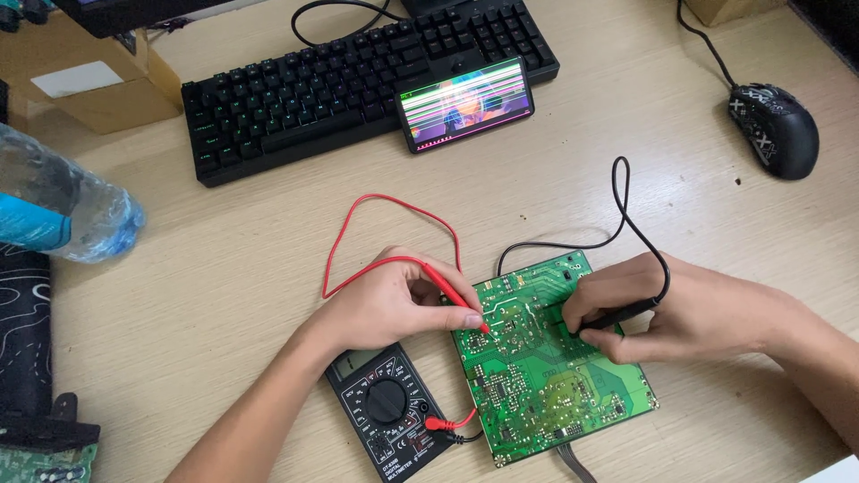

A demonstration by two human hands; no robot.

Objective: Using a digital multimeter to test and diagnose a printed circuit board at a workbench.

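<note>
Our left hand (394,304) pinches the red probe (456,300), fingers closed on it; our right hand (662,313) grips the black probe (617,315) likewise. Both tips press on the green board (546,385), which lies on the bench (224,259) just right of the meter (389,411), its long axis running near to far, tilted slightly. We judge a reading is being taken; next we need both tips held steady. The red probe points down-right, the black one down-left, tips converging.
</note>
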